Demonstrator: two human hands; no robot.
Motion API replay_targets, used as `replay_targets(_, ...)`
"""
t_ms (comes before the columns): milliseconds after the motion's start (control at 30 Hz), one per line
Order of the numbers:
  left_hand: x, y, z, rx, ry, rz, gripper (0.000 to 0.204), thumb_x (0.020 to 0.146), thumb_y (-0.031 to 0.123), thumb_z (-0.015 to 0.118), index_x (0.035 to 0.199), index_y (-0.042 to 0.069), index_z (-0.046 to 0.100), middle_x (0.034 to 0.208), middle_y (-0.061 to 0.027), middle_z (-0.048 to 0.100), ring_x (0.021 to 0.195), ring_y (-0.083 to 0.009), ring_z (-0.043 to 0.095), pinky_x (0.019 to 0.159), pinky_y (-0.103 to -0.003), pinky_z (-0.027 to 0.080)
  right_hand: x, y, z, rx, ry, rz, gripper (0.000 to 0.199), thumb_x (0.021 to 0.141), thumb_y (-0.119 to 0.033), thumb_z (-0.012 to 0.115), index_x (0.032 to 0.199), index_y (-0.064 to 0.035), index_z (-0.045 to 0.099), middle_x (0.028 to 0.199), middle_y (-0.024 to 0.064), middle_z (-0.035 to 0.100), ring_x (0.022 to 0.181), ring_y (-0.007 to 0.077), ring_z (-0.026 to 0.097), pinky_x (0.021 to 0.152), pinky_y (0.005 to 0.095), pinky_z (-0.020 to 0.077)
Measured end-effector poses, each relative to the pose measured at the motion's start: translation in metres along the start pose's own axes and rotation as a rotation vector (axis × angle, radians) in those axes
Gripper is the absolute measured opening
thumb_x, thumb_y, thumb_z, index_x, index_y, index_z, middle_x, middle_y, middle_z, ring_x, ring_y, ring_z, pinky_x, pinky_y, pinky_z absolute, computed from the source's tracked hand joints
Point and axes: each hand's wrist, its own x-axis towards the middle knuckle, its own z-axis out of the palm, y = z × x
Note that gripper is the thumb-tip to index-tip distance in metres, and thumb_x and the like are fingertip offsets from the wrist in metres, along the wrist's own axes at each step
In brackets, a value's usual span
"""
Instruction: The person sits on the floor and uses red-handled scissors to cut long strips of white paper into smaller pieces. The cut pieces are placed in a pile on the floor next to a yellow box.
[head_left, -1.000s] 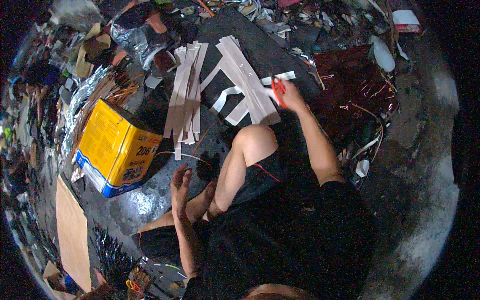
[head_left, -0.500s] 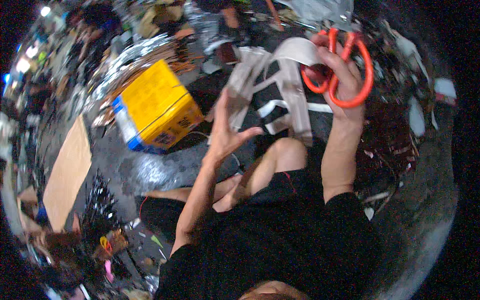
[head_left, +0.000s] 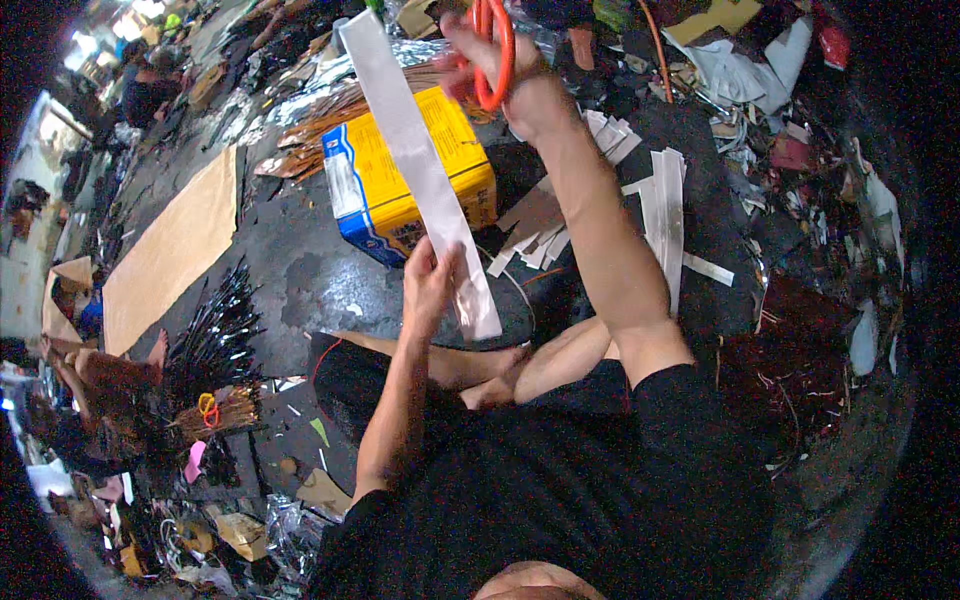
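A long, flat, pale strip (head_left: 400,135) slants across in front of a yellow-and-blue box (head_left: 465,140). My left hand (head_left: 430,285) is closed on the strip near its lower end, thumb and fingers pinching its edge. Beyond the box, my right hand (head_left: 500,75) is raised and partly blurred, with orange-handled scissors (head_left: 497,45) hooked on it. Its fingers are partly spread, and the blades cannot be made out. Under and beside my right forearm lie several more pale strips (head_left: 668,200) on the dark floor.
A tan sheet (head_left: 175,250) lies at the left, next to a bundle of dark shiny strands (head_left: 215,330). Another person's foot (head_left: 158,350) shows there. Brown sticks (head_left: 335,115) lie behind the box. Scraps and crumpled white sheeting (head_left: 740,75) cover the far right.
My left hand now grips one pale strip, where it was open before. My right hand with the scissors has swung left and farther away. The view has shifted too.
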Motion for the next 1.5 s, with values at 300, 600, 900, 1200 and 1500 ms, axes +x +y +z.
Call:
replay_targets(300, -0.008, -0.007, -0.021, -0.003, -0.078, -0.248, 0.025, 0.088, 0.022, 0.047, 0.098, 0.000, 0.053, 0.083, -0.0017, 0.056, 0.070, -0.0086, 0.050, 0.062, -0.023, 0.042, -0.212, 0.045, -0.032, 0.191, 0.249, 0.708, 0.041, 0.087, -0.043, 0.035, 0.092, -0.0065, 0.053, 0.073, 0.0011, 0.055, 0.053, 0.0054, 0.048, 0.040, 0.0152, 0.0396)
replay_targets(600, -0.002, -0.030, -0.028, 0.015, -0.181, -0.251, 0.030, 0.088, 0.028, 0.046, 0.102, 0.002, 0.049, 0.087, -0.0039, 0.056, 0.079, -0.0130, 0.054, 0.069, -0.027, 0.047, -0.332, 0.082, -0.038, -0.115, -0.067, 0.774, 0.058, 0.085, -0.052, 0.039, 0.112, -0.0015, 0.045, 0.070, 0.0000, 0.045, 0.056, 0.0055, 0.045, 0.050, 0.0194, 0.0413)
replay_targets(900, -0.015, -0.024, -0.023, -0.018, -0.322, -0.316, 0.023, 0.088, 0.023, 0.048, 0.097, 0.002, 0.051, 0.080, -0.0080, 0.060, 0.071, -0.0150, 0.060, 0.062, -0.026, 0.049, -0.333, 0.068, -0.027, -0.149, -0.320, 0.823, 0.041, 0.086, -0.032, 0.045, 0.112, -0.0009, 0.045, 0.090, 0.0088, 0.055, 0.078, 0.0159, 0.053, 0.071, 0.0282, 0.0437)
replay_targets(1200, -0.024, -0.017, -0.015, 0.002, -0.315, -0.264, 0.022, 0.088, 0.021, 0.046, 0.099, 0.002, 0.051, 0.077, -0.0063, 0.060, 0.069, -0.0127, 0.059, 0.062, -0.025, 0.049, -0.365, 0.110, -0.021, -0.643, -0.234, 0.176, 0.038, 0.078, -0.013, 0.056, 0.111, 0.0006, 0.042, 0.097, 0.0158, 0.055, 0.084, 0.0283, 0.055, 0.078, 0.0371, 0.0423)
replay_targets(1500, -0.030, -0.021, -0.015, -0.030, -0.291, -0.282, 0.025, 0.088, 0.020, 0.046, 0.104, 0.002, 0.049, 0.086, -0.0069, 0.059, 0.069, -0.0134, 0.058, 0.061, -0.025, 0.049, -0.343, 0.091, -0.008, -0.417, -0.182, 0.526, 0.043, 0.064, -0.025, 0.070, 0.092, 0.0004, 0.051, 0.075, 0.0090, 0.056, 0.069, 0.0211, 0.056, 0.063, 0.0314, 0.0456)
